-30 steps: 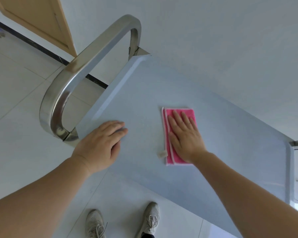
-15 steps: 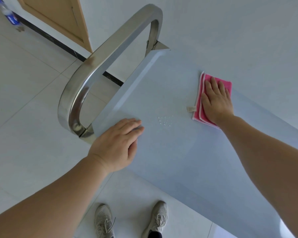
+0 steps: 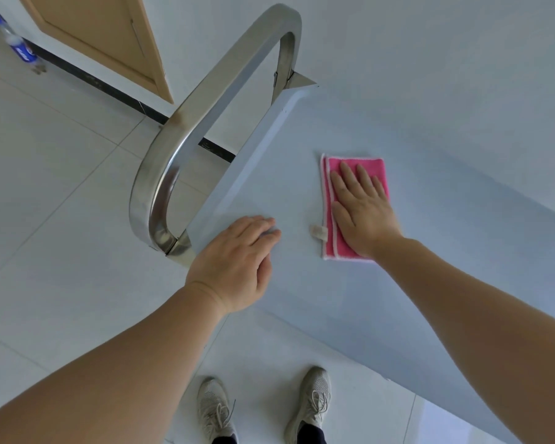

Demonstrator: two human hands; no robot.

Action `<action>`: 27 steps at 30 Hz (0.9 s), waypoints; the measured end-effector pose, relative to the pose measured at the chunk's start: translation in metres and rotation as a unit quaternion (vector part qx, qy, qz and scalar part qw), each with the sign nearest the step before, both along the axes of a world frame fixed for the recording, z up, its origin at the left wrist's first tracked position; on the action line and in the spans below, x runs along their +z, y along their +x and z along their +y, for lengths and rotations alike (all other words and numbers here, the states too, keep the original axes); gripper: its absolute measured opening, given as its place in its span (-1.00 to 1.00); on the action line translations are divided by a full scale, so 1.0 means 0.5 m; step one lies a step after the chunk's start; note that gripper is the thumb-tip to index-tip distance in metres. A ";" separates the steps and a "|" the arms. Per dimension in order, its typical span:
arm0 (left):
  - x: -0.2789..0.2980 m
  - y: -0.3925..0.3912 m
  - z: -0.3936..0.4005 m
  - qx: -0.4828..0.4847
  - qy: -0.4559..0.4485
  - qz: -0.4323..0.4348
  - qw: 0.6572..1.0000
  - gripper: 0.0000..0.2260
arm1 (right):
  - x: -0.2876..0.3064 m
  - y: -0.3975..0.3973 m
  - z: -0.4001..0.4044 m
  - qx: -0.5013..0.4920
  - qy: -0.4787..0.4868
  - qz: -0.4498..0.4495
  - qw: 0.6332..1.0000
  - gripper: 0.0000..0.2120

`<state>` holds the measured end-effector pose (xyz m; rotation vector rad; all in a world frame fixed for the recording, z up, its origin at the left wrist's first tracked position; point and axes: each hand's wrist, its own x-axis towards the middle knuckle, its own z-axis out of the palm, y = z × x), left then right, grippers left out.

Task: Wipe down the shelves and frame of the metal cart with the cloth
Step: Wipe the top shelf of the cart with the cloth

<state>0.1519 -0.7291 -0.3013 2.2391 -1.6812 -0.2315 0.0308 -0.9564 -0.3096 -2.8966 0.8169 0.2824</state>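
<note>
While your right hand (image 3: 364,213) presses flat, fingers spread, on the pink cloth (image 3: 353,206), your left hand (image 3: 237,264) — at 8 o'clock from it — rests open-palmed on the top shelf (image 3: 430,251), steel handle (image 3: 205,107) at 10 o'clock.

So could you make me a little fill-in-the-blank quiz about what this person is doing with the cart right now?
1. The right hand presses flat on a folded cloth whose colour is ____.
2. The left hand rests on the cart's top shelf, near the corner beside the curved metal ____.
3. By the wall, on the floor, stands a plastic ____ with a blue label.
4. The person's footwear is a pair of ____.

Missing words: pink; handle; bottle; sneakers
</note>
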 end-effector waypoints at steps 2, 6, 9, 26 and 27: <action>-0.001 0.001 0.000 -0.002 0.007 -0.003 1.000 -0.64 | 0.006 -0.009 0.046 0.007 0.013 0.000 1.000 -0.39; -0.001 0.004 0.001 -0.003 0.014 -0.002 1.000 -0.62 | 0.019 -0.033 0.143 0.033 0.031 0.008 0.999 -0.39; -0.001 0.003 0.002 0.000 0.018 -0.001 1.000 -0.62 | 0.021 -0.061 0.203 0.052 0.036 0.017 0.998 -0.42; 0.006 0.003 -0.001 -0.017 0.027 -0.016 0.999 -0.62 | 0.007 -0.013 0.073 0.056 0.003 -0.012 0.998 -0.40; 0.007 0.003 0.000 -0.015 0.026 -0.018 0.999 -0.62 | 0.005 -0.005 0.056 0.052 0.002 -0.014 0.999 -0.39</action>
